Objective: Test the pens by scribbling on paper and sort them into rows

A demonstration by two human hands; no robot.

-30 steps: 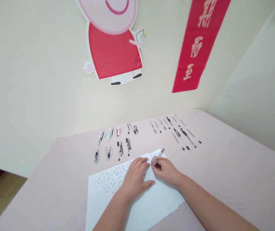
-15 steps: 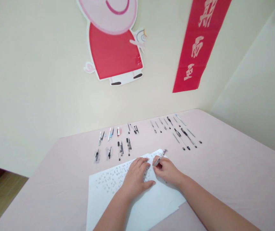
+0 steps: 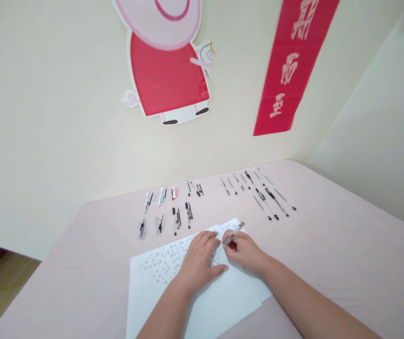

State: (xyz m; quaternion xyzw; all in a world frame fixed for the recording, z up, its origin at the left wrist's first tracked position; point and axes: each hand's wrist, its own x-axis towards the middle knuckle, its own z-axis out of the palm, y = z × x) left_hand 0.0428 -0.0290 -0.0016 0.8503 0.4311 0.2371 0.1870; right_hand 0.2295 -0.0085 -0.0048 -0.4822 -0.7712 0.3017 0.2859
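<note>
A pen [image 3: 236, 230] with a pale, patterned barrel is pinched in my right hand [image 3: 242, 249], its tip down at the paper and its upper end leaning to the right. White paper [image 3: 223, 303] lies beneath both hands; its upper part carries rows of small dark handwriting [image 3: 163, 263]. My left hand [image 3: 200, 261] rests flat on the sheet, fingers and thumb stretched out, covering part of the writing just left of the pen. The pen's tip is hard to make out behind the fingers.
Pens and refills lie beyond the paper: a left group [image 3: 177, 219] and a right group [image 3: 262, 195]. Everything sits on a pink-covered table [image 3: 346, 263] against a wall. A cartoon pig cutout [image 3: 168, 77] and a red banner [image 3: 288, 70] hang there.
My right hand has shifted very slightly left with the pen. My left hand stays in place on the paper.
</note>
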